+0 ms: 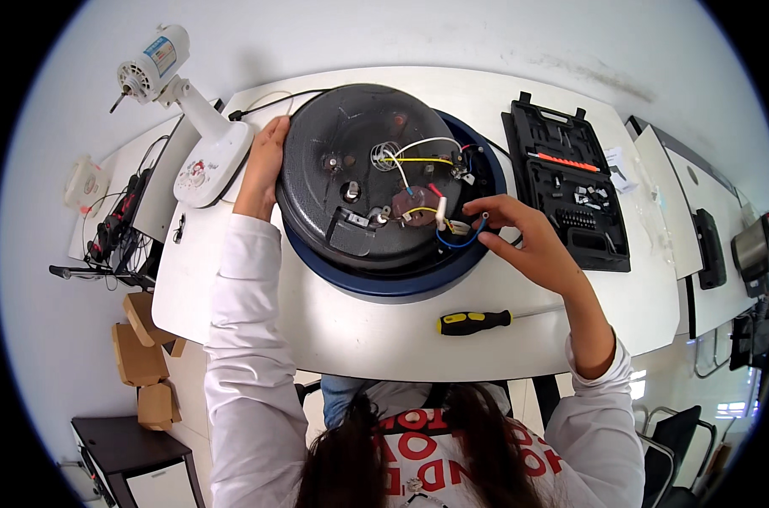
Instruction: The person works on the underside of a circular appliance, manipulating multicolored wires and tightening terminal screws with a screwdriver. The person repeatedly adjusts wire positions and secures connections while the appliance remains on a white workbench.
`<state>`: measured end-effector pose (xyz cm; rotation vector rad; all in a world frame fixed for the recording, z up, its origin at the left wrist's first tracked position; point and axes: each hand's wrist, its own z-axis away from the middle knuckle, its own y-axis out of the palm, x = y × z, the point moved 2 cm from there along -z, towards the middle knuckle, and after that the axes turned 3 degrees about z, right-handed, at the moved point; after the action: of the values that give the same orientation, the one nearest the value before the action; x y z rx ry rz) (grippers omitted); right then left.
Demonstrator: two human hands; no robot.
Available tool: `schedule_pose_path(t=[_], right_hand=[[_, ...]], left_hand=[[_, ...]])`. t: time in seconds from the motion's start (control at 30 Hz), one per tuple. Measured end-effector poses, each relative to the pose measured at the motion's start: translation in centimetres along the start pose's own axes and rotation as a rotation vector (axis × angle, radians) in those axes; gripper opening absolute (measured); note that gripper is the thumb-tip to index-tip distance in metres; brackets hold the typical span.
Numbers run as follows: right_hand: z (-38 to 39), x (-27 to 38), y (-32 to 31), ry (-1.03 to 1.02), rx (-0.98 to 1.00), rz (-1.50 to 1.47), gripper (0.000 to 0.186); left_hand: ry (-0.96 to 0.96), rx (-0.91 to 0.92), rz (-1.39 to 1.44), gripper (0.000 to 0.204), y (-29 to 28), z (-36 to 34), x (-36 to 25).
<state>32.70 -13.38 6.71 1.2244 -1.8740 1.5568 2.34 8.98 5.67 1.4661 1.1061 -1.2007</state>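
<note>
- We find the right hand (533, 241) over the right side of the opened appliance, its fingertips at the loose blue wire (459, 246).
- The blue wire lies to the left of the right palm, near the right-hand edge of the round dark grey shell (338, 118). It has no single straight axis: it sags in a shallow loop, its bend toward the person, and its free end rises to the right, between thumb and fingers.
- The right hand is clearly the nearer one; the left hand (264, 169) is well apart, across the full width of the shell.
- Right grip: thumb and forefinger are narrowly spaced. We cannot tell whether the wire end is pinched or merely lies in the gap.
- Left grip: the hand is set against the left rim of the shell. Part of it is out of sight, so we cannot confirm a closed hold.
- We note that the shell sits off-centre to the left over the navy blue base (380, 286), which shows along the right and lower edges.
- Just left of the right fingertips stands a white sleeve (441, 212); a wire coil (385, 156) sits farther in.
- A yellow-and-black screwdriver (475, 323) lies on the white table (232, 292), nearer the person; an open black tool case (609, 256) lies to the right.
</note>
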Motion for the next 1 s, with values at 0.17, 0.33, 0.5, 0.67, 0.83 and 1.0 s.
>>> schedule_pose_path(t=[0.17,0.33,0.5,0.67,0.83,1.0], right_hand=[[-0.2,-0.6,-0.2,0.014,0.058,0.004,0.033],[-0.1,-0.2,-0.1,0.008,0.055,0.051,0.032],[-0.5,0.1,-0.2,-0.021,-0.025,0.148,0.033],[-2.2,-2.6,-1.6,0.047,-0.240,0.280,0.029],[-4.3,-5.0,-1.6,0.043,-0.226,0.565,0.030],[-6.4,-6.0,-0.6,0.130,-0.215,0.307,0.035]], left_hand=[[-0.082,-0.045,0.056,0.030,-0.9,-0.3,1.6],[-0.108,-0.058,0.030,0.030,-0.5,-0.1,1.3],[-0.149,-0.032,0.048,0.031,-1.3,-0.3,1.5],[-0.133,0.008,-0.125,0.035,-1.6,-0.6,1.5],[-0.083,-0.001,-0.288,0.041,-1.8,0.0,0.5],[0.007,0.022,-0.486,0.041,-2.5,0.6,-0.4]])
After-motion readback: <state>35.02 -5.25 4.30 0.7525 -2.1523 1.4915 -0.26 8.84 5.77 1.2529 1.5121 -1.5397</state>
